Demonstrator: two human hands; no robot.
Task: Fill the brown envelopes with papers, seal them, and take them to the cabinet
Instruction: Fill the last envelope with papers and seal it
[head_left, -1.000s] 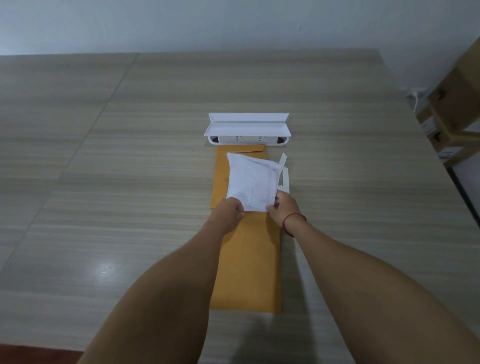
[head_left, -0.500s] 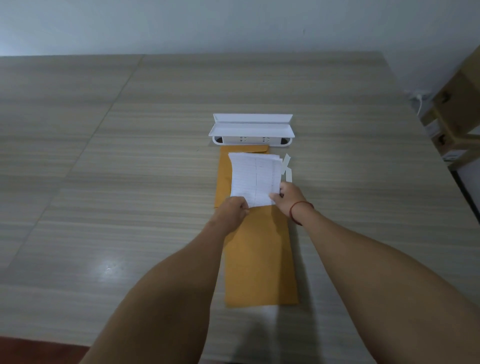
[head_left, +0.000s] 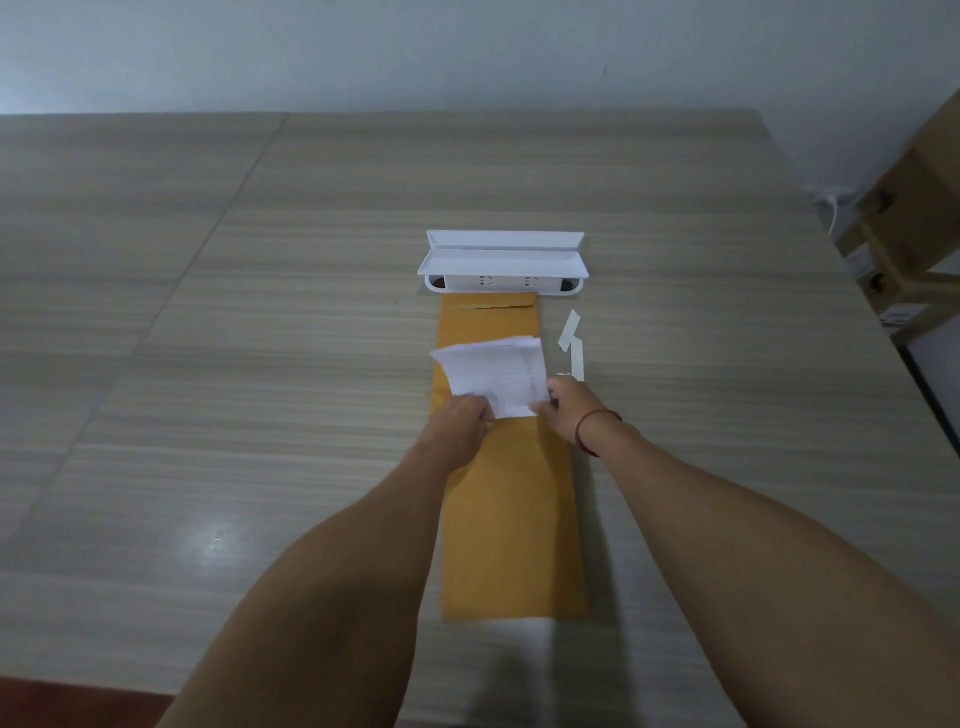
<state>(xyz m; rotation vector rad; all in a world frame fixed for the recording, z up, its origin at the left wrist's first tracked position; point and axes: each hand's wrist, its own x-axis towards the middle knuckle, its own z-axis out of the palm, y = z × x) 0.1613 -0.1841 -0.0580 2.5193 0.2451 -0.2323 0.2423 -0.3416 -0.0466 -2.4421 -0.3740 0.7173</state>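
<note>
We're pinching the papers (head_left: 498, 371) with left hand (head_left: 460, 415) and right hand (head_left: 563, 408), papers lying at 12 o'clock over the envelope (head_left: 511, 519). We're judging filling underway, with sealing and the cabinet trip not yet done.

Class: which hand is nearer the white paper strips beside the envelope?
Right. The right hand sits at the strips' near end; the left hand is farther left, across the papers.
</note>
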